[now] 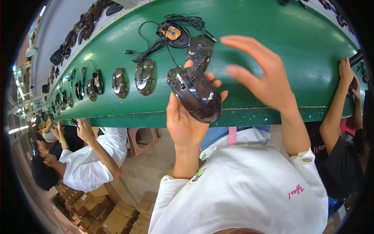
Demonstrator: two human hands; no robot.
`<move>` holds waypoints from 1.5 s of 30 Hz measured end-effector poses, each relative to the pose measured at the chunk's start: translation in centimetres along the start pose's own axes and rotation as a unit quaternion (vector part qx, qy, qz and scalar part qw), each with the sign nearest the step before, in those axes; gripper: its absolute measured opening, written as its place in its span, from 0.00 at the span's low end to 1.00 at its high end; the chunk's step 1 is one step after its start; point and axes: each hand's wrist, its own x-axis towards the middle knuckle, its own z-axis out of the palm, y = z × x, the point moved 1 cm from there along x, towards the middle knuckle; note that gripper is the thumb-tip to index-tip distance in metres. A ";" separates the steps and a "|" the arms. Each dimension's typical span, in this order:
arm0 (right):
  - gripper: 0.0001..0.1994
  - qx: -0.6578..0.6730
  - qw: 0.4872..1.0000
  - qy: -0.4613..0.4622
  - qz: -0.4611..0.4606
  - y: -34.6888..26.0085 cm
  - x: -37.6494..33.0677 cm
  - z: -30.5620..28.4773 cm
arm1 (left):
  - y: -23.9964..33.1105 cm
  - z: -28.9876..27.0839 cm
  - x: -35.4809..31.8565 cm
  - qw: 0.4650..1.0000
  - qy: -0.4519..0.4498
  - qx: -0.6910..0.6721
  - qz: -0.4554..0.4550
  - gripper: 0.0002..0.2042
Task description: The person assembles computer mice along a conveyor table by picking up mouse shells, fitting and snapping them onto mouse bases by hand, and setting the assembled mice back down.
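Observation:
A dark, glossy computer mouse [198,95] rests in my left hand [183,121], palm up, its fingers wrapped round the far side. The mouse is tilted above the table's near edge, and a thin cable runs from its far end. My right hand [261,70] hovers to the right of it, over the green table, thumb and fingers spread with nothing between them; its fingertips are slightly blurred. Just beyond the held mouse lies a dark translucent mouse shell [201,48]. An opened mouse base [173,34] with an orange-brown inner part sits behind, its black cable [150,50] looped to the left.
The green table [249,19] stretches left and right. Mouse shells [145,77] and opened mice [97,82] are lined up along it to the left. Co-workers sit on both sides, one in a white shirt [93,167]. Cardboard boxes [120,216] are stacked on the floor.

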 end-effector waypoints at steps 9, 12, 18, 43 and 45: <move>0.35 0.022 0.995 0.094 0.035 -3.3 -7.3 1.3 | -5.5 0.3 1.1 0.985 -0.002 0.173 0.015 0.40; 0.37 0.043 0.995 0.069 0.062 -2.5 -8.4 0.7 | -5.6 -0.6 0.9 0.979 -0.023 0.205 -0.006 0.42; 0.40 0.073 0.993 0.043 0.077 -2.5 -9.0 0.3 | -5.7 -1.6 0.4 0.968 -0.032 0.246 0.021 0.44; 0.38 0.046 0.998 0.037 -0.034 -2.4 -6.6 0.2 | -4.7 -0.8 0.6 0.990 -0.020 -0.135 -0.028 0.28; 0.40 0.014 0.998 0.002 -0.058 -2.0 -6.8 -0.4 | -4.5 -0.5 0.4 0.994 -0.015 -0.109 -0.026 0.28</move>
